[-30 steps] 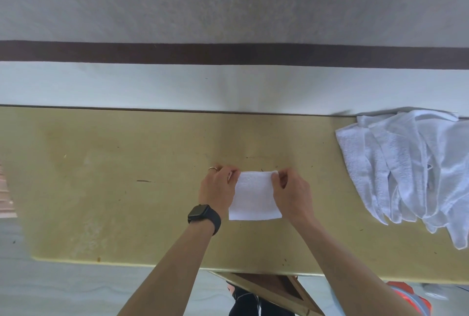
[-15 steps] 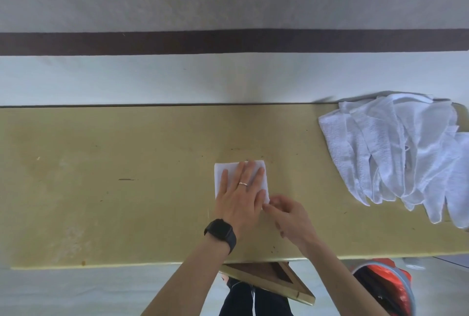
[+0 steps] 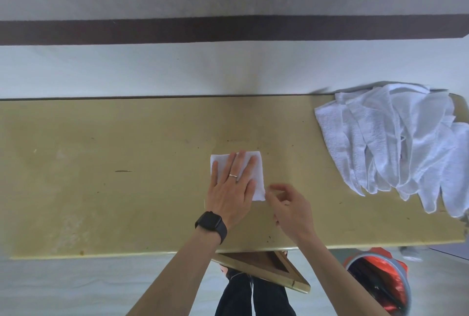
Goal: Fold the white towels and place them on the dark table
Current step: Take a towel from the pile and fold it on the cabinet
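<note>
A small folded white towel lies flat on the yellowish table, near the middle. My left hand, with a ring and a black watch, lies palm down on it, fingers spread. My right hand hovers just right of the towel's near right corner, fingers loosely curled and slightly blurred, holding nothing. A heap of unfolded white towels lies at the table's right end, some hanging over the near edge.
A wall with a dark brown stripe runs behind the table. Under the near edge are a wooden frame and a bin with red contents. My dark trousers show below.
A second ago both hands pinched the towel's sides. My left hand then moved on top and pressed it flat. My right hand has let go and drawn slightly back to the right.
</note>
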The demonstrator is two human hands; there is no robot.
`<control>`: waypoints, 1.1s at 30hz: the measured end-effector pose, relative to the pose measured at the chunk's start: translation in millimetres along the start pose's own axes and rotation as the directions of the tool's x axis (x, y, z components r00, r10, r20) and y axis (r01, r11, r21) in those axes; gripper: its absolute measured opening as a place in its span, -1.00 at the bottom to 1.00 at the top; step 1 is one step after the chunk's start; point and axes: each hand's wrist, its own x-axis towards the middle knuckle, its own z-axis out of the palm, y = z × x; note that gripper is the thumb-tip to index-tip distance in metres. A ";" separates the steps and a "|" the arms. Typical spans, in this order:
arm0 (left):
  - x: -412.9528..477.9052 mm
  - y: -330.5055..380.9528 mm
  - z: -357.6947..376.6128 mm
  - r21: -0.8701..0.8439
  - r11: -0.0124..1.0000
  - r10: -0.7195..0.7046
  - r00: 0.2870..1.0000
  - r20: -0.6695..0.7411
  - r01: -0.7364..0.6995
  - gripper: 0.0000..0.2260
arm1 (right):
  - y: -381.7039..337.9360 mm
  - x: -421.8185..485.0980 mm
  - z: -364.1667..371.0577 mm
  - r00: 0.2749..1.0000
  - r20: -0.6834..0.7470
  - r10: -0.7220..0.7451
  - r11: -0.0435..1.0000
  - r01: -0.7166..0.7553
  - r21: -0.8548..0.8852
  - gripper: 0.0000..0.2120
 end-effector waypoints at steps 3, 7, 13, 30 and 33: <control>-5.3 -10.9 -4.2 -0.003 0.994 -0.105 0.991 -0.087 0.106 -0.50 | -5.3 7.9 9.2 0.970 -0.156 -0.188 0.977 0.168 -0.129 -0.91; -9.5 -29.1 -1.1 0.050 0.993 -0.100 0.993 -0.061 0.103 -0.47 | -6.1 29.0 37.6 0.831 -0.047 -0.554 0.707 0.441 -0.553 -0.62; -9.6 -47.4 1.9 0.033 0.994 -0.107 0.994 0.008 0.106 -0.41 | 22.3 51.9 54.1 0.823 0.170 -0.541 0.475 0.466 -0.746 -0.41; -62.0 -17.7 -16.0 -0.269 0.842 -0.481 0.876 0.015 0.467 -0.44 | 26.0 -5.6 41.4 0.923 0.059 -0.381 0.687 0.325 -0.650 -0.38; -55.0 -10.6 -30.6 -0.399 0.639 -0.690 0.719 0.079 0.657 -0.53 | 6.1 -8.2 41.4 0.963 -0.135 -0.233 0.846 0.132 -0.517 -0.46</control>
